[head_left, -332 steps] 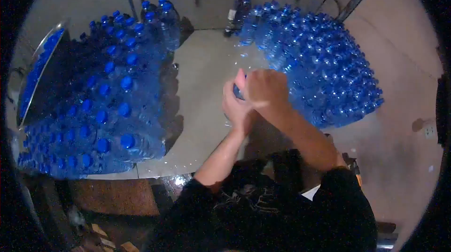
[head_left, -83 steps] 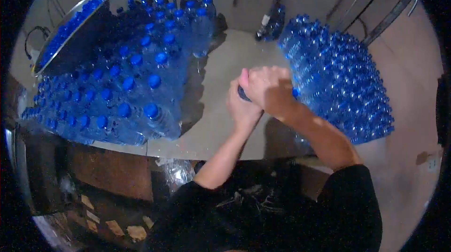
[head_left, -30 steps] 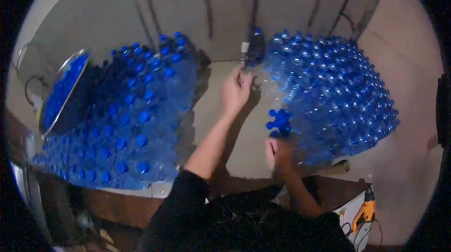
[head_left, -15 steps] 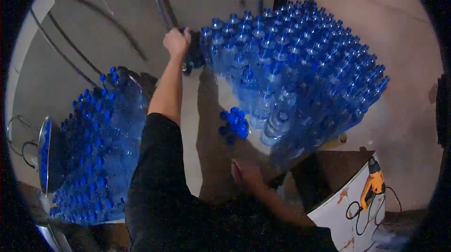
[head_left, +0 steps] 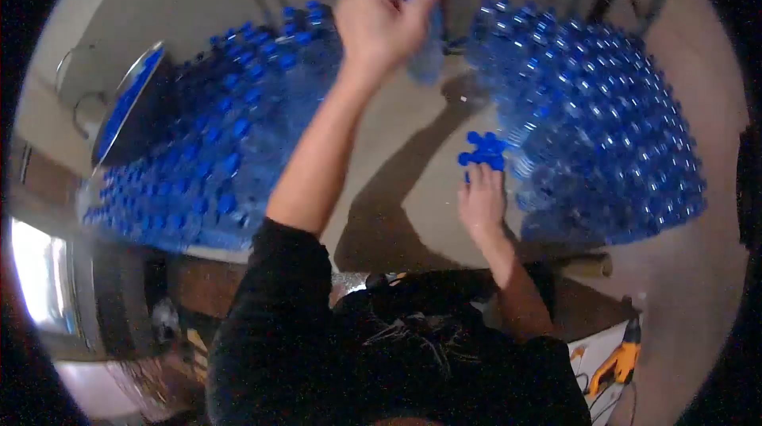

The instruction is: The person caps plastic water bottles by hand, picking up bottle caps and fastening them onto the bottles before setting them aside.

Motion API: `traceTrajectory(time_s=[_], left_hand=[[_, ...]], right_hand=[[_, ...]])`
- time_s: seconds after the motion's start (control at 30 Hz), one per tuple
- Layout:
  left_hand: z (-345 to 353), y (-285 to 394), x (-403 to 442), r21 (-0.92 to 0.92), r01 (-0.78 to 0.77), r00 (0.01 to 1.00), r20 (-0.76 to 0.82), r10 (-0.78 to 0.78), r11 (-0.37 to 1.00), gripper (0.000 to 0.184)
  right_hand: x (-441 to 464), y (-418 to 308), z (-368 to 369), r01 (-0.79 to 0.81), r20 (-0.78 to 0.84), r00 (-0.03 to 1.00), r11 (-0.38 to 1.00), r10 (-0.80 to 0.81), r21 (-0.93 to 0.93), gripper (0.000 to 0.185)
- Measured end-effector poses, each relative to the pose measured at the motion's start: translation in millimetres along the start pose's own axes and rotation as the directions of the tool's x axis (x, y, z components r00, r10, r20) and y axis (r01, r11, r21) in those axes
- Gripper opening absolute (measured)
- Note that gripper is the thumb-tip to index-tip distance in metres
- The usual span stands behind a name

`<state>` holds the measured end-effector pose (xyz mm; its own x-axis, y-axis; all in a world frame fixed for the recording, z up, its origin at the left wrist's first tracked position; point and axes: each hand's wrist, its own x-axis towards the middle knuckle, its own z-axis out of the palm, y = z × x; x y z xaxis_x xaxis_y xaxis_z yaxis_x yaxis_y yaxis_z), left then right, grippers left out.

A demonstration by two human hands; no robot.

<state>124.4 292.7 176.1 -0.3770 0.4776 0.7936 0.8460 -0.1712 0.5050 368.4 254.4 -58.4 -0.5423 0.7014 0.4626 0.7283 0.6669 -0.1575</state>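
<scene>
My left hand (head_left: pixel 381 21) is raised over the far part of the table, its fingers closed round the top of a clear plastic bottle (head_left: pixel 427 57). Something blue shows between those fingers, blurred; whether it is a cap on the neck I cannot tell. Lower down, my right hand (head_left: pixel 482 200) reaches with outstretched fingers to a small pile of blue bottle caps (head_left: pixel 486 144) on the table (head_left: pixel 409 140). The fingertips touch the near caps. Close by on the right stand uncapped bottles (head_left: pixel 603 116), packed tightly together.
On the left, many bottles with blue caps (head_left: pixel 230 124) stand in a dense group. A metal bowl (head_left: pixel 131 104) full of blue caps is at the far left. A cardboard tube (head_left: pixel 591 266) lies by the near edge, and a yellow heat gun (head_left: pixel 619 362) lies at the lower right.
The view has swung, shifting the bottle groups. My left hand now holds a bottle up in view. My right hand has moved forward from near my body to the pile of caps.
</scene>
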Motion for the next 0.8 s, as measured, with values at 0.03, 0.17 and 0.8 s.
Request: traceTrajectory(time_s=[0.03, 0.17, 0.8], left_hand=[[-18.7, 3.6, -23.1, 0.110, -0.052, 0.998, 0.032, 0.048, 0.993, 0.039], [-67.8, -2.4, -109.3, 0.037, 0.188, 0.948, 0.253, -0.191, 0.981, 0.034], [-71.5, -39.8, -163.1, -0.540, 0.070, 0.964, 0.253, 0.082, 0.839, 0.031]], right_hand=[[2.3, 10.9, 9.9, 0.010, 0.023, 1.000, 1.000, -0.011, 0.019, 0.036], [26.8, 6.6, -17.7, -0.011, 0.333, 0.943, 0.999, 0.027, -0.050, 0.038], [61.2, -56.5, -73.3, 0.136, 0.049, 0.982, 0.854, -0.185, 0.501, 0.032]])
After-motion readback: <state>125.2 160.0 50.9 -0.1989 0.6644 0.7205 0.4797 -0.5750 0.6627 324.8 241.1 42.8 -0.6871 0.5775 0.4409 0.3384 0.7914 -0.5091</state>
